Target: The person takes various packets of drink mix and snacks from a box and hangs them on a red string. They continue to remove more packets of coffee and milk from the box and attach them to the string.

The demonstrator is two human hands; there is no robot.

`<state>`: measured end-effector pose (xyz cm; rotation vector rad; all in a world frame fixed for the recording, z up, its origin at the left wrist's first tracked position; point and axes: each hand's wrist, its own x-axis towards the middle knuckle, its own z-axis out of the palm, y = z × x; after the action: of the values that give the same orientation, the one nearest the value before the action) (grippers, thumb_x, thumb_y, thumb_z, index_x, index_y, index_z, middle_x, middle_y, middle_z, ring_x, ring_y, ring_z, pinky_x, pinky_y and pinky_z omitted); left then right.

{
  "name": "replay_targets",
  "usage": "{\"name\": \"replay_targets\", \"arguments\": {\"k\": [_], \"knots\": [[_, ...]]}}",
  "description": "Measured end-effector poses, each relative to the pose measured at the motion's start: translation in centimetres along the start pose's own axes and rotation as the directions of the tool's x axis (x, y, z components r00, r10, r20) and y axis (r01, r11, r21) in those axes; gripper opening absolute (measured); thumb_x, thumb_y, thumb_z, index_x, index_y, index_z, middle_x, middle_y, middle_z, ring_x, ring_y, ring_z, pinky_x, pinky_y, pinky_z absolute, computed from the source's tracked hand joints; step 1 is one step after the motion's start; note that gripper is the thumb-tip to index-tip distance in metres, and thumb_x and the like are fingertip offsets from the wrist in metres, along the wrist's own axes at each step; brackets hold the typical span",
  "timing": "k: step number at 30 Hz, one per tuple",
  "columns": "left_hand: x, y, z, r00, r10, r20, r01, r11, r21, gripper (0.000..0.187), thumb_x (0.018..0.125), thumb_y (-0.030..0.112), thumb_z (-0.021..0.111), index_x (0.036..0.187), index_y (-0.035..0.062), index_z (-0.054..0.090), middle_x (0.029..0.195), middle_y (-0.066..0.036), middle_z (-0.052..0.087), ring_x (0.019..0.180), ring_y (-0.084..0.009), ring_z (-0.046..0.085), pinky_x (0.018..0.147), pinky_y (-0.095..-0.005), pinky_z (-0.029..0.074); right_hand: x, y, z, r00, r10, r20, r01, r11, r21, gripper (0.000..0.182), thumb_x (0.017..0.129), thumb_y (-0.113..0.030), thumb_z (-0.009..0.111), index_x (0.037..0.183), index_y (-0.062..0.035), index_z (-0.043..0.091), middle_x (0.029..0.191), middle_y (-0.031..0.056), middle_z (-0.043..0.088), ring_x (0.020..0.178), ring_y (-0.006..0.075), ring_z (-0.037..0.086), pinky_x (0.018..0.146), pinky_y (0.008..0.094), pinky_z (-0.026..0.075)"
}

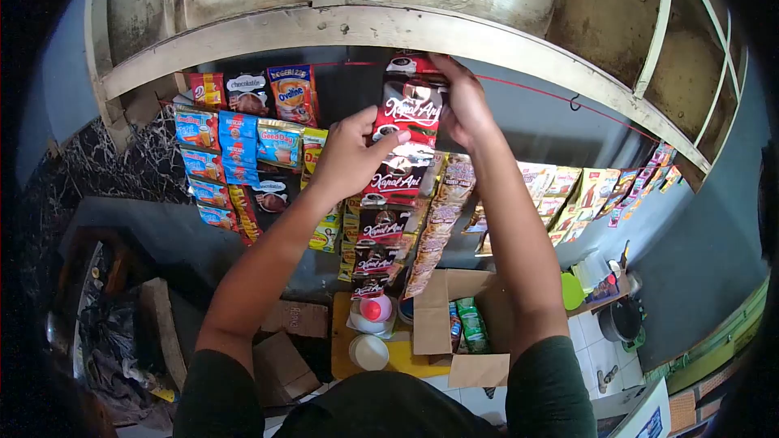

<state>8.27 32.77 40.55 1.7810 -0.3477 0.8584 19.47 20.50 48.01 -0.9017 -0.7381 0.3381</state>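
Observation:
A long strip of red and black Kapal Api sachets [393,181] hangs in front of me at the middle of the view. My left hand [355,148] grips its left edge near the upper sachets, with the thumb across the front. Higher up, my right hand [466,105] holds the right side and top of the strip, close to the red line [519,85]; its fingertips are partly hidden behind the packets. Just right of the strip hangs a row of brown and cream sachets [442,219]. To its left are blue Good Day sachets [196,129] and an Ovaltine packet [293,96].
Overhead runs a pale wooden beam [324,28]. An open cardboard box [432,316] with green packets stands below, beside a white cup [369,352] on a yellow surface. More sachet strips [584,195] hang at the right, past a black hook [575,102].

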Motion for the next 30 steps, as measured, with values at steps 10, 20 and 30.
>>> {"name": "replay_targets", "arguments": {"k": [10, 20, 30], "knots": [[5.5, 0.4, -1.1, 0.983, 0.013, -0.185, -0.033, 0.994, -0.102, 0.029, 0.090, 0.026, 0.066, 0.103, -0.0007, 0.065, 0.090, -0.007, 0.071, 0.075, -0.0067, 0.062, 0.068, -0.0227, 0.048, -1.9, -2.8, -1.8, 0.983, 0.025, 0.184, 0.074, 0.856, -0.512, 0.044, 0.089, -0.031, 0.065, 0.117, 0.0002, 0.052, 0.095, 0.0102, 0.064, 0.079, 0.0176, 0.066, 0.069, 0.0300, 0.058], [2.6, -0.6, -0.4, 0.993, -0.088, -0.079, 0.078, 0.990, -0.116, 0.037, 0.084, 0.017, 0.073, 0.112, -0.0013, 0.057, 0.096, -0.010, 0.069, 0.083, -0.0112, 0.066, 0.070, -0.0243, 0.052, 2.7, -0.7, -2.4, 0.853, -0.473, 0.221, 0.497, 0.608, -0.619, 0.027, 0.077, -0.013, 0.079, 0.098, -0.0012, 0.066, 0.087, 0.0041, 0.067, 0.074, 0.0124, 0.062, 0.061, 0.0246, 0.048], [-5.0, -4.7, 0.0, 0.933, -0.358, 0.047, 0.361, 0.923, -0.131, 0.034, 0.087, 0.024, 0.071, 0.110, 0.0014, 0.064, 0.101, -0.004, 0.069, 0.091, -0.0093, 0.062, 0.083, -0.0265, 0.048, 1.8, -2.5, -1.0, 0.848, -0.261, 0.461, 0.397, -0.262, -0.880, 0.037, 0.081, -0.049, 0.066, 0.095, -0.0156, 0.072, 0.087, 0.0092, 0.069, 0.082, 0.0262, 0.066, 0.075, 0.0355, 0.051]]}}
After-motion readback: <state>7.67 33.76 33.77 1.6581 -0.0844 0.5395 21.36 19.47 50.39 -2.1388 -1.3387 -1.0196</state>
